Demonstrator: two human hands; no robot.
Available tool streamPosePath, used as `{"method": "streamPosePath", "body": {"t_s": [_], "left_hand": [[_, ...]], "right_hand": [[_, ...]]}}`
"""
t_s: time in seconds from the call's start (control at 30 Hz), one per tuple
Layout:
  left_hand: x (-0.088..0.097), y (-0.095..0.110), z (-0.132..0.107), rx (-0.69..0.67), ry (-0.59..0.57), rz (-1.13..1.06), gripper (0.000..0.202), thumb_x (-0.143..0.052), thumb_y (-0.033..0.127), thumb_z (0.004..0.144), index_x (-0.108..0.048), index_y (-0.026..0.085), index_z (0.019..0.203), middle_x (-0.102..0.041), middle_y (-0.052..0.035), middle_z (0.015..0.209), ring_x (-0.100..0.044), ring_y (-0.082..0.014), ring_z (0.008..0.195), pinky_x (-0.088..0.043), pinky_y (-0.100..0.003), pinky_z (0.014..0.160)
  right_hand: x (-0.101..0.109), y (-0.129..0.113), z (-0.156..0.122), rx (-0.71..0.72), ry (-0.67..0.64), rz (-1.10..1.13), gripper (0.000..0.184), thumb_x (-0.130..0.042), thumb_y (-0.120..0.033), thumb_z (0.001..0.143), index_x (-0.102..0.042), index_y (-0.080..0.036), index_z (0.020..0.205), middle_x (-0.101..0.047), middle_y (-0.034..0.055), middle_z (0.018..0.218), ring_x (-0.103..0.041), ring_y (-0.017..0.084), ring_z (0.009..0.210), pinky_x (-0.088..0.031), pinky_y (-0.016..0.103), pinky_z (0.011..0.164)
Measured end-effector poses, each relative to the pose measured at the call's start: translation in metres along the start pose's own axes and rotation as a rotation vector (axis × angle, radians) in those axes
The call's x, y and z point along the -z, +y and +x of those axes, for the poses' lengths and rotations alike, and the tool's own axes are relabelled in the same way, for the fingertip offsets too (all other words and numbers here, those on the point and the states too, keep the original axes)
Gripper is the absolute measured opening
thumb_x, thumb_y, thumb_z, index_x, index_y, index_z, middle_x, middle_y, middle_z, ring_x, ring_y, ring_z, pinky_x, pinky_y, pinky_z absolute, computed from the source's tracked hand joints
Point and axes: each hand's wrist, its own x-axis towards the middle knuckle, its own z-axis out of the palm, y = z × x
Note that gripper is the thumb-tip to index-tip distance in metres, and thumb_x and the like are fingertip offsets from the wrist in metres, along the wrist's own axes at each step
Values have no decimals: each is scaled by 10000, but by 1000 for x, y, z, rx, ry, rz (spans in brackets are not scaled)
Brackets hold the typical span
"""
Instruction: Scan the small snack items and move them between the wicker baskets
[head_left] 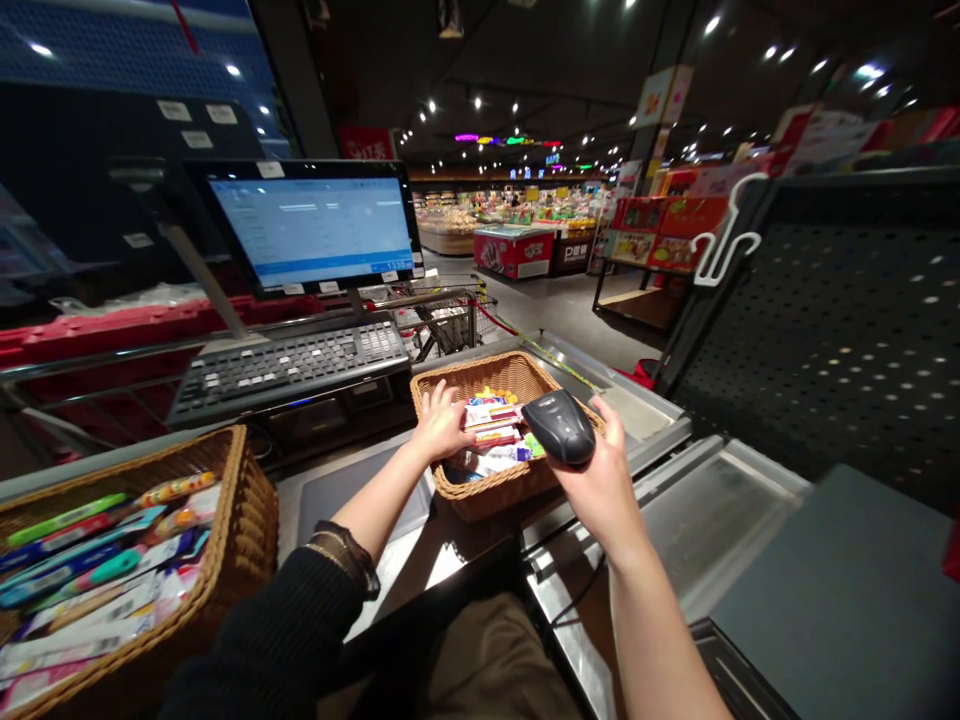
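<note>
A black handheld barcode scanner (561, 425) is in my right hand (600, 490), its head pointing over a wicker basket (480, 498). Inside that basket lie toothpaste-like boxes (491, 415) in white and red, a white-and-blue packet (499, 458) and some small yellow items (499, 394). My left hand (441, 425) is over the basket's left side, fingers stretched out and apart, with the thumb beside the boxes. Whether it touches them I cannot tell. The scanner hides part of the basket's right side.
At left stands a larger wicker basket (251, 510) full of packaged toothbrushes and tubes (97, 570). Behind it are a keyboard (292, 365) and a lit monitor (322, 230). A metal counter (697, 520) runs along the right, below a dark perforated panel (847, 320) with a white hook (726, 235).
</note>
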Motion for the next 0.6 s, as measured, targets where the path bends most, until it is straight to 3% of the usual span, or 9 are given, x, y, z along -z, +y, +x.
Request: {"method": "streamPosePath", "body": {"t_s": [0.1, 0.3, 0.47, 0.6], "left_hand": [[-2, -1, 2, 6, 15, -44, 570, -696, 391, 726, -654, 156, 1245, -475, -198, 1478, -250, -453, 1478, -215, -694, 1171], [-1, -8, -19, -84, 229, -140, 386, -562, 349, 889, -652, 178, 1223, -509, -164, 1430, -291, -389, 1472, -289, -648, 1157], [30, -43, -86, -129, 295, -83, 343, -531, 363, 941, -636, 202, 1224, -485, -154, 1464, -251, -360, 1495, -258, -647, 1169], [66, -88, -153, -2, 270, 1, 316, -568, 354, 929, -649, 212, 1199, -485, -150, 1468, -226, -352, 1507, -259, -630, 1178]], "right_hand": [[-1, -5, 0, 23, -10, -8, 309, -668, -246, 769, -701, -175, 1068, -507, 171, 1406, -243, 347, 1509, -244, 592, 1230], [-1, -19, 0, 68, -12, 9, 313, -649, -239, 757, -689, -143, 1052, -391, 197, 1502, -300, 364, 1488, -244, 565, 1235], [-8, -25, -3, 112, -26, 34, 304, -658, -280, 752, -679, -158, 1030, -352, 178, 1526, -355, 353, 1456, -281, 549, 1217], [-31, -33, -9, 222, -86, 81, 291, -665, -333, 753, -697, -166, 990, -399, 176, 1482, -360, 370, 1446, -283, 568, 1206]]}}
